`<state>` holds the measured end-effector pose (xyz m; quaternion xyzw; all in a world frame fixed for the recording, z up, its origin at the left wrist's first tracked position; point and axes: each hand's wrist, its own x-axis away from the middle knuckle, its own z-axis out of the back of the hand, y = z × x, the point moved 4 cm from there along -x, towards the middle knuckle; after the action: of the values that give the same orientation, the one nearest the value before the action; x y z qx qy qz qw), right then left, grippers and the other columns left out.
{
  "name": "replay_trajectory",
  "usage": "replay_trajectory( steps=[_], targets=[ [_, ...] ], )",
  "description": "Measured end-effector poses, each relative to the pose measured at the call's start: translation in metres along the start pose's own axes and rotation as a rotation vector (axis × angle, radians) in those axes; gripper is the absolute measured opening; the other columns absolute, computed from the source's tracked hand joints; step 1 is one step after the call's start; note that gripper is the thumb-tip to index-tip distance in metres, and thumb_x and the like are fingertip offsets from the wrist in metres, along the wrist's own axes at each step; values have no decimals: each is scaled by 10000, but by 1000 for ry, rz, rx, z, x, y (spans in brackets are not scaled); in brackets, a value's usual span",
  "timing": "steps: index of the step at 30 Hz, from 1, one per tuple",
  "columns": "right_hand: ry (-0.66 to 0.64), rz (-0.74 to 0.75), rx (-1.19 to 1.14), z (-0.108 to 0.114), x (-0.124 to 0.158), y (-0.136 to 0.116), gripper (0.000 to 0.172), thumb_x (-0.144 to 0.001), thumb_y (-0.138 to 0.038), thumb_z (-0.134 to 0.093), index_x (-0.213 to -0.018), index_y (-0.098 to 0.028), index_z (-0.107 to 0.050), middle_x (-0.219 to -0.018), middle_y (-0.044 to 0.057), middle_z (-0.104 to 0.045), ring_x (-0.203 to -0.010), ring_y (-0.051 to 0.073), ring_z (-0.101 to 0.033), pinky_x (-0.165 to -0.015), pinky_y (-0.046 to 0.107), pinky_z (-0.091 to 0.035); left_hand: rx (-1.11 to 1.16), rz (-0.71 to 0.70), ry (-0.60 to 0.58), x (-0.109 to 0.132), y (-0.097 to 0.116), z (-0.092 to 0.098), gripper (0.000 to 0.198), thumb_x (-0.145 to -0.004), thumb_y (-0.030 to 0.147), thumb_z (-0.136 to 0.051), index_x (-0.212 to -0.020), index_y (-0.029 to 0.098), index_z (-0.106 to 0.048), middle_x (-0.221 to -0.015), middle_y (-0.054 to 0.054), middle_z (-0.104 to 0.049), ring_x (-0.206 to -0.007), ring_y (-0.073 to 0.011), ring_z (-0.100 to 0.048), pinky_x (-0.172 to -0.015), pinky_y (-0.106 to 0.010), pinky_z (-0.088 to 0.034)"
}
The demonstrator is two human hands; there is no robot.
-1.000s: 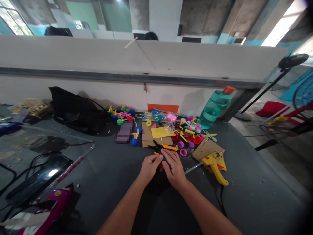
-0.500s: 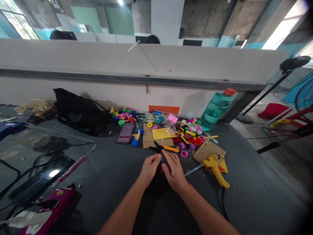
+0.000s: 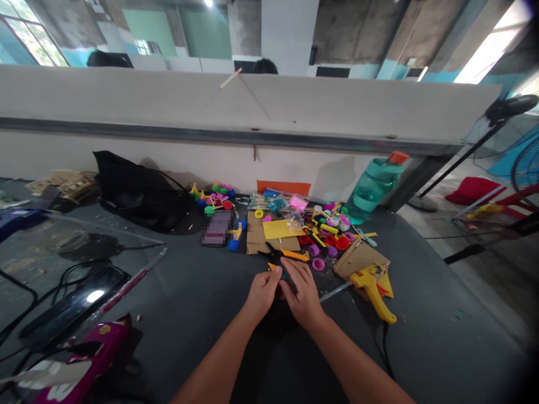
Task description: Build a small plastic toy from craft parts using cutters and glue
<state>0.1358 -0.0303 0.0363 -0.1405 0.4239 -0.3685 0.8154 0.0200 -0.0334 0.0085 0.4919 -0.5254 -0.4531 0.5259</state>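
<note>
The left hand [image 3: 263, 295] and right hand [image 3: 302, 294] meet in a closed grip, fingers curled around a small dark object [image 3: 283, 279] that is mostly hidden; a teal bit seems to sit on it, though the view is poor. Just beyond lie orange-handled scissors [image 3: 287, 255] on a cardboard sheet's edge, with a yellow glue gun [image 3: 373, 293] to the right on the dark counter [image 3: 189, 314].

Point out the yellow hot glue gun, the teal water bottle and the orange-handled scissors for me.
yellow hot glue gun [image 3: 370, 289], head view, on its handle
teal water bottle [image 3: 370, 188], head view, on its body
orange-handled scissors [image 3: 295, 256], head view, on one orange handle
</note>
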Motion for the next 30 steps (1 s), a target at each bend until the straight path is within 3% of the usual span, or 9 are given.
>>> replay_trajectory(
  steps=[4,8,11,16,21,24,27,30],
  targets=[
    [32,-17,8,3,0,2,285,-844,-182,-484,-1104,-232,-589,-1060,64,-631,-1007,205,-538,-877,406,-428,84,14,-31,0,0,-4,470,-794,501,-475,-536,118,-561,-470,3,-508,-465,-100,-455,-474,-222,-358],
    [58,-34,91,2,-1,2,283,-862,-200,-447,-1096,-224,-604,-1178,81,-564,-1078,222,-490,-918,439,-393,340,99,15,1,1,-5,315,-709,438,-624,-729,124,-635,-578,6,-570,-509,-109,-508,-506,-238,-434],
    [38,-43,135,0,-1,1,362,-883,-203,-395,-1225,-216,-509,-1307,90,-456,-1168,226,-417,-961,454,-358,500,140,60,2,2,-4,294,-657,359,-698,-855,148,-647,-698,-5,-619,-571,-109,-549,-560,-250,-475],
    [-105,-15,172,-5,-1,-4,483,-897,-247,-349,-1372,-176,-291,-1384,83,-377,-1266,219,-315,-1017,436,-302,634,132,134,-1,0,2,224,-684,305,-685,-846,154,-653,-727,-25,-656,-640,-122,-600,-603,-224,-473],
    [-274,-13,334,-11,-2,-14,583,-884,-369,-373,-1403,-172,-197,-1444,66,-274,-1342,265,-160,-1068,528,-115,750,162,165,-1,0,4,236,-735,268,-624,-929,138,-657,-907,-80,-682,-861,-203,-626,-775,-299,-475],
    [-355,75,353,-15,-1,-22,625,-872,-445,-373,-1406,-183,-179,-1455,56,-243,-1353,268,-114,-1066,557,-9,910,196,76,-1,7,3,353,-828,357,-480,-1041,117,-626,-1103,-122,-625,-1076,-235,-541,-938,-343,-392],
    [-432,176,326,-19,2,-26,661,-864,-498,-357,-1409,-178,-163,-1464,66,-209,-1354,258,-121,-1072,548,7,1038,203,-55,-1,15,2,536,-875,471,-304,-1143,89,-567,-1235,-150,-538,-1232,-244,-397,-1038,-372,-272],
    [-374,72,365,-15,0,-17,702,-872,-482,-344,-1412,-103,-104,-1466,126,-172,-1356,271,-107,-1070,550,-36,1106,231,-203,0,20,1,639,-852,563,-251,-1237,111,-489,-1311,-138,-469,-1288,-253,-308,-1067,-401,-212]
  ],
)
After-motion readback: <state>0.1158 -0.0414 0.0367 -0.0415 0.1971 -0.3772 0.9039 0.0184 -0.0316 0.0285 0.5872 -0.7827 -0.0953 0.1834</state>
